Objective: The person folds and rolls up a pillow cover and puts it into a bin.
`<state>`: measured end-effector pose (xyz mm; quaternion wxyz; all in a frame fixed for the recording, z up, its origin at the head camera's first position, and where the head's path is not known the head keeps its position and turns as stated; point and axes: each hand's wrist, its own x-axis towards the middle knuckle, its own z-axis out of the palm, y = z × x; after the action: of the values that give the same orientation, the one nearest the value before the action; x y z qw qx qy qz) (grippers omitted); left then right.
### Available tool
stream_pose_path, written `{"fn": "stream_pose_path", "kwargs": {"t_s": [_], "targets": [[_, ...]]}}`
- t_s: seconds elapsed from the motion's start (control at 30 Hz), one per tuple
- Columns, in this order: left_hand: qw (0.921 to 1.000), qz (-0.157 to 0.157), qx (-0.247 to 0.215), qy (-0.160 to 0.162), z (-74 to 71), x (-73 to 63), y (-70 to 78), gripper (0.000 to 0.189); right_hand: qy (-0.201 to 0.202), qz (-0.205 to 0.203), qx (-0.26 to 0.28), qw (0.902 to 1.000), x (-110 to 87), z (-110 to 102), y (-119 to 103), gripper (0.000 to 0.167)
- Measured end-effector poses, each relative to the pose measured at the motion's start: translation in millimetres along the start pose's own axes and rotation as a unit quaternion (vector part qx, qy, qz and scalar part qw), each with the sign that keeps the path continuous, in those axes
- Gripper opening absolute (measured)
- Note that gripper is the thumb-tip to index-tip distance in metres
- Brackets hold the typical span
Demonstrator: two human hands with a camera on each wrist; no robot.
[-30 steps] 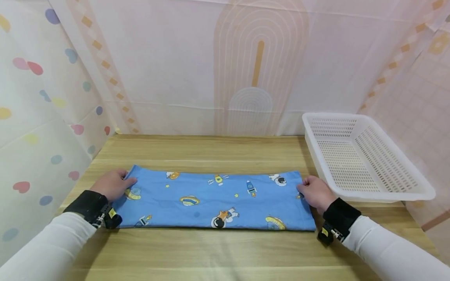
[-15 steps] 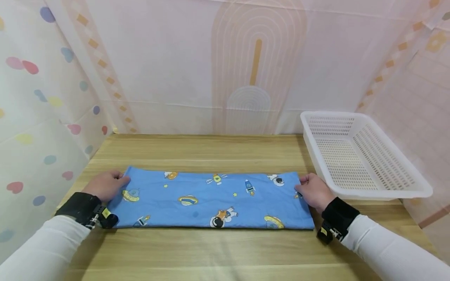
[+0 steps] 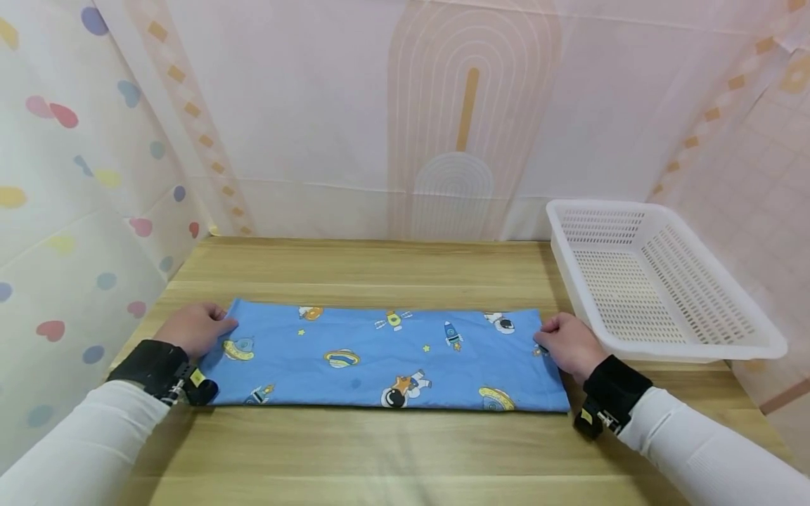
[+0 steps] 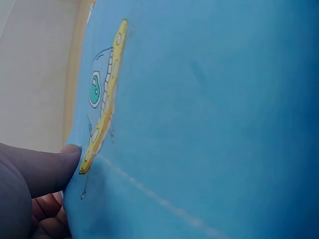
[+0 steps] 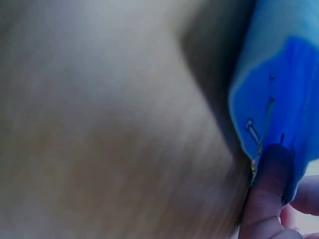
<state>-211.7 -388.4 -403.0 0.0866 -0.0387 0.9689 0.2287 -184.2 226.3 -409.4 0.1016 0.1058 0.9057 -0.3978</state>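
Plainly, left grip (image 3: 195,330) narrow, pinching one end of blue printed cloth (image 3: 380,358); right grip (image 3: 571,347) likewise pinching opposite end.

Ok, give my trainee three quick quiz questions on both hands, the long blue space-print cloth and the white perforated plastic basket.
1. Multiple choice: which part of the long blue cloth does the left hand pinch? A) middle B) left end C) right end
2. True or false: the right hand is nearer the white basket than the left hand is.
3. Fill in: from the person's view, the basket stands on the ____ side of the light wood-grain table.

Key: 1 B; 2 true; 3 right.
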Motion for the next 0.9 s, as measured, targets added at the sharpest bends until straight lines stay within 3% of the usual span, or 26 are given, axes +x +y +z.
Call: {"fn": "stream_pose_path", "kwargs": {"t_s": [0.17, 0.73, 0.9], "targets": [[0.9998, -0.021, 0.005, -0.005, 0.0, 1.2, -0.7, 0.032, -0.001, -0.003, -0.004, 1.0, -0.8, -0.2, -1.6, 0.024], [0.9984, -0.048, 0.027, -0.017, -4.5, -0.8, 4.1, 0.036, -0.02, 0.017, -0.006, 0.9996, -2.3, -2.4, -4.9, 0.03], [0.9987, -0.04, 0.03, -0.006, -2.8, -1.1, 6.1, 0.036, -0.007, -0.029, -0.044, 0.9986, -9.2, -2.5, -4.7, 0.035]]}}
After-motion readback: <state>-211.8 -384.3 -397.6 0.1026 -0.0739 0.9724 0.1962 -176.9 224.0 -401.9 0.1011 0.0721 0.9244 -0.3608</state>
